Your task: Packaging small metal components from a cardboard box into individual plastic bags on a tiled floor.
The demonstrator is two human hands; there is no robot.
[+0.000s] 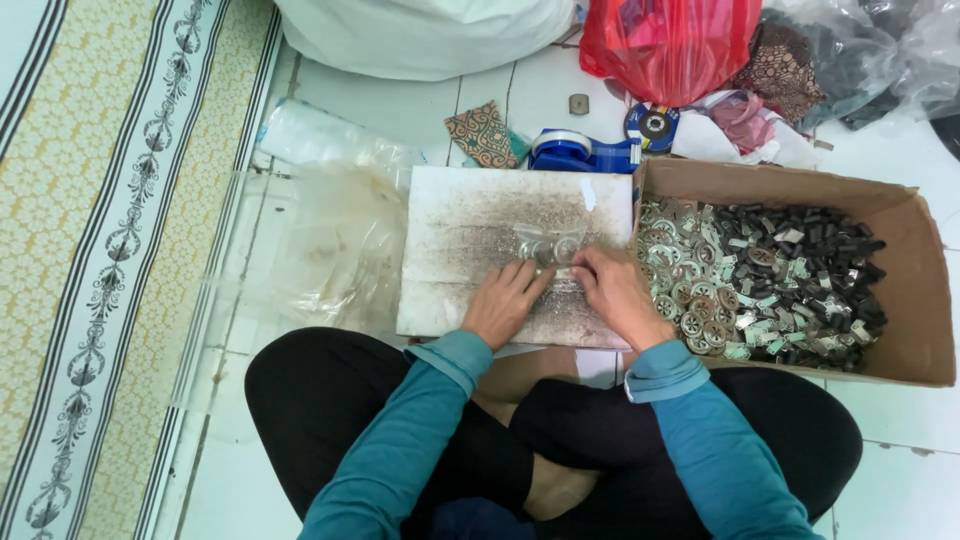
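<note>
Crossed legs point(400, 400) nearest; left hand point(507, 300) and right hand point(615, 292) both pinch small clear bag point(548, 246) of metal discs on white board point(470, 230).

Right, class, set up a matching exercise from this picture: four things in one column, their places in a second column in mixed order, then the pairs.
Things:
1. cardboard box
2. red plastic bag
3. patterned mat
4. small clear bag

Places:
A. along the left side of the floor
B. on the white board, at the fingertips of the left hand and right hand
C. right of the board, full of metal parts
D. top of the picture, behind the box

Pairs: 1-C, 2-D, 3-A, 4-B
</note>
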